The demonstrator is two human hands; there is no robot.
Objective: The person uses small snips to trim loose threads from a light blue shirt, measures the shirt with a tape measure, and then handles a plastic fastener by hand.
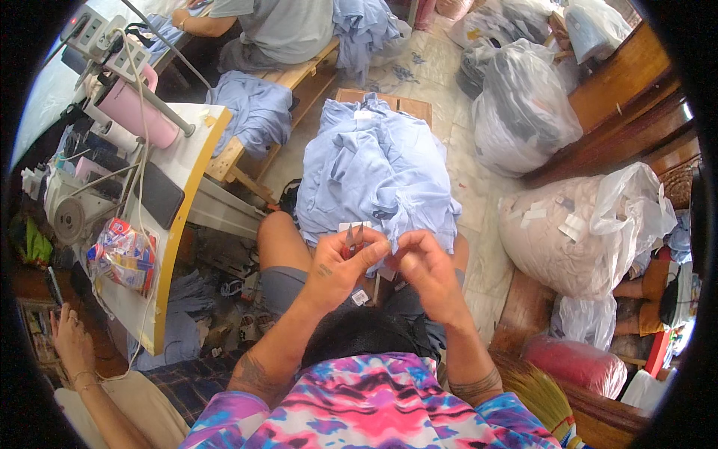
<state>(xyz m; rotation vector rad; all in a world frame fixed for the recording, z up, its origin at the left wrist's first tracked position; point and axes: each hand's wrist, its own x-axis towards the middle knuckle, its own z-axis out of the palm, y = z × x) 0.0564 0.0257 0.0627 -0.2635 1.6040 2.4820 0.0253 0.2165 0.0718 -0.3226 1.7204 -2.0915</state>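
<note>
A pile of light blue garments lies over a low wooden surface in front of my knees. My left hand is closed around small red-handled snips, their blades pointing away from me. Its thumb and forefinger also meet at the near edge of the cloth. Just to the right, my right hand has its fingers curled in a pinch on the garment's near edge. A small white tag shows below the hands, near my lap. What exactly lies between the fingertips is too small to make out.
On the left, a yellow-edged table carries a phone, a pink tumbler and a plastic packet. Filled plastic bags line the right. A person in grey sits ahead; another person's hand is at lower left.
</note>
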